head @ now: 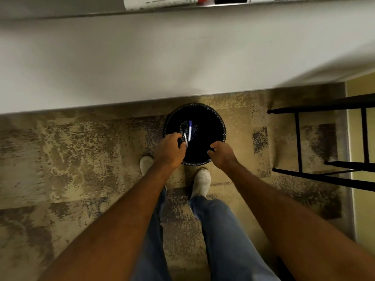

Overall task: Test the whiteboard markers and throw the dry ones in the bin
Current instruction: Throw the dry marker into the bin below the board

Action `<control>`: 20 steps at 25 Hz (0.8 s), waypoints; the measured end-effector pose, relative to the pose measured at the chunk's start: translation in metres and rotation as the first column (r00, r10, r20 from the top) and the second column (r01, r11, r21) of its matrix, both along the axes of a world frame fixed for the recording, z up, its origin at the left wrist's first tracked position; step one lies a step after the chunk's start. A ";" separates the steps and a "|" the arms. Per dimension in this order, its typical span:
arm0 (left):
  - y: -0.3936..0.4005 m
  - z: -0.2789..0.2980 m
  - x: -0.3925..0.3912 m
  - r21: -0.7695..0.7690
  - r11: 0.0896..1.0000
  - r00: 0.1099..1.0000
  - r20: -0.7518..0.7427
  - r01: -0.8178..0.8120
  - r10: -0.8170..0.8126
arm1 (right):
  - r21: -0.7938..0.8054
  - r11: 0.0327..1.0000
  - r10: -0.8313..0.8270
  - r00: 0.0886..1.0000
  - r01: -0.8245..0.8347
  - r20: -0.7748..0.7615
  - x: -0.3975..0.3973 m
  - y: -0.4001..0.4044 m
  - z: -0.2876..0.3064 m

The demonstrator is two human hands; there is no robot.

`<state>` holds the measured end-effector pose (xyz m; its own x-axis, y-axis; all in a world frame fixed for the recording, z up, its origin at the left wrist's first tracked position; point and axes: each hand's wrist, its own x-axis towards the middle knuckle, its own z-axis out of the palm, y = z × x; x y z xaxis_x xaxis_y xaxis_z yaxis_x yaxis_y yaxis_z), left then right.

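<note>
The person stands over a round black bin lined with a dark plastic bag, which sits on mottled tan carpet below a white wall. The left hand, at the bin's eight o'clock edge, curls its fingers around a slim white whiteboard marker with a dark cap. A second white marker with a purple cap lies inside the bin. The right hand, at the bin's five o'clock edge, has fingers curled together; whether it grips anything cannot be told. A black metal stool frame stands at three o'clock.

No legible text; print on markers at top edge too blurred.
</note>
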<state>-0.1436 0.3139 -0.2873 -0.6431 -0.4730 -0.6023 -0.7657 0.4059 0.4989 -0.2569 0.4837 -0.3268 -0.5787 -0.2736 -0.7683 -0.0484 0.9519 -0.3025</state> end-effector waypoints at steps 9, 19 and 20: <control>-0.014 0.069 0.005 -0.051 0.999 0.997 -0.080 -0.002 -0.002 | -0.137 0.991 -0.014 0.997 0.003 -0.074 0.002 -0.025 0.073; -0.052 0.191 0.002 -0.129 0.990 0.955 -0.295 -0.062 0.021 | -0.404 0.914 -0.133 0.970 0.041 -0.203 -0.018 -0.085 0.208; -0.057 0.202 0.002 -0.143 0.987 0.952 -0.305 -0.068 0.021 | -0.427 0.903 -0.144 0.967 0.042 -0.209 -0.021 -0.089 0.221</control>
<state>-0.1420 0.2568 -0.0851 -0.7600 -0.5750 -0.3031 -0.6076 0.4630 0.6453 -0.2775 0.3943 -0.1059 -0.7634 -0.4745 -0.4382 -0.0822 0.7443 -0.6628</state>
